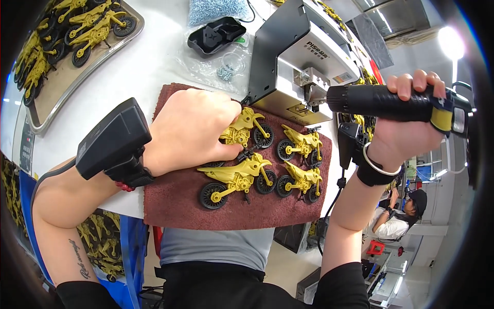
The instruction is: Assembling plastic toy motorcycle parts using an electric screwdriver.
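On a brown towel my left hand closes its fingers around the rear part of a yellow toy motorcycle with black wheels. Its rear is hidden under the hand. Just below stands a larger-looking yellow toy motorcycle, and to the right are two more, a far one and a near one. Raised at the right, my right hand is wrapped around a black electric screwdriver held level. The screwdriver's front end points left, at the metal outlet of a screw feeder; contact is hard to make out.
A metal tray heaped with yellow toy motorcycles sits at the far left. Behind the towel lie a black plastic dish, a bag of screws and a clear bag. A blue crate stands below left. Another person works at the right.
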Tool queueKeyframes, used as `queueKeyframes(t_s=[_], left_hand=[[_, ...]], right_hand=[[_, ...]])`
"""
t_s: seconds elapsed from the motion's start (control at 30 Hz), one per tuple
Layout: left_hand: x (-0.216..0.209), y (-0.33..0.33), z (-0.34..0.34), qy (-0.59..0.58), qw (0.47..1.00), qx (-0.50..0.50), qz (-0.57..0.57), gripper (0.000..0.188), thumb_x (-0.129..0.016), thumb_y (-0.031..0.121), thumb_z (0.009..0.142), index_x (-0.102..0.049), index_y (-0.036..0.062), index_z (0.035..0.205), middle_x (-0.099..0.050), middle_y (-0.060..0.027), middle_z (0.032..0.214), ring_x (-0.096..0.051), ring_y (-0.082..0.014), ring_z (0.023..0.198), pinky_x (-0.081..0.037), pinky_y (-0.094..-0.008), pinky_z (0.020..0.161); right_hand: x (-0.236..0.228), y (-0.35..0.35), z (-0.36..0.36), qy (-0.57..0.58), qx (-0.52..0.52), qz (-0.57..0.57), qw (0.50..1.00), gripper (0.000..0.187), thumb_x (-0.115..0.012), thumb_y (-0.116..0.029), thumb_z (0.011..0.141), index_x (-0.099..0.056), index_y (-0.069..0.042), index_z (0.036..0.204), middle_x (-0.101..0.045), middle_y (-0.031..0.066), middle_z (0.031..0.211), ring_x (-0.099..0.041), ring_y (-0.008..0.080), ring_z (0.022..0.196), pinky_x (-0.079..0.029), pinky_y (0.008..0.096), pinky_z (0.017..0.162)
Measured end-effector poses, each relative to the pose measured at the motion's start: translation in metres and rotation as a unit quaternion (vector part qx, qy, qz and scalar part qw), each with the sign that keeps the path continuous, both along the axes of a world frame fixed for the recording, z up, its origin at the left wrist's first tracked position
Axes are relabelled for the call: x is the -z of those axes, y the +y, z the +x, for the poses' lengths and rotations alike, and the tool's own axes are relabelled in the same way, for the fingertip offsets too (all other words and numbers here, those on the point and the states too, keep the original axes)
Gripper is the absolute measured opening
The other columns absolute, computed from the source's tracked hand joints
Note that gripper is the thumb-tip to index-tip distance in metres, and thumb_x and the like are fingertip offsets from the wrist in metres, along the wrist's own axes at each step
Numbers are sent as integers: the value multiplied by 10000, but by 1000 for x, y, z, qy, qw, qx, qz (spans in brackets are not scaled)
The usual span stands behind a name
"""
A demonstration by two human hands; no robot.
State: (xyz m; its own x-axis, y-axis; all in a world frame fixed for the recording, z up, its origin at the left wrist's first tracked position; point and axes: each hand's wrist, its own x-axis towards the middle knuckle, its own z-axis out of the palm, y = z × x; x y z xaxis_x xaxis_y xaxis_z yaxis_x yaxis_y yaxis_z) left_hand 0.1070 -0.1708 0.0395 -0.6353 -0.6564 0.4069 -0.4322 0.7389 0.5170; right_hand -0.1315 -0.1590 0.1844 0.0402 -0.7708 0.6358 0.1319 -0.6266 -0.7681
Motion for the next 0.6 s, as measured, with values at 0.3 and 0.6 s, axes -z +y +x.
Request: queueKeyframes(t_s=[0.3, 0.6], left_hand=[[3, -2, 0, 2, 1000, 4, -9, 338, -733, 286, 601, -548, 29, 720, -547, -101, 692, -562, -280, 672, -446, -361, 608], [3, -1, 1, 9, 1000, 4, -16, 333, -727, 280, 606, -540, 28, 718, -534, -99, 692, -556, -277, 672, -442, -359, 602]], right_hand=[[3, 16, 5, 0, -91, 69, 993, 227, -456, -268, 868, -485, -70, 975, -482, 59, 799, -485, 178, 597, -391, 343, 623], [39, 22, 30, -29, -97, 82, 991, 234, -554, -209, 845, -476, -36, 981, -502, 97, 764, -500, 195, 553, -429, 353, 577]])
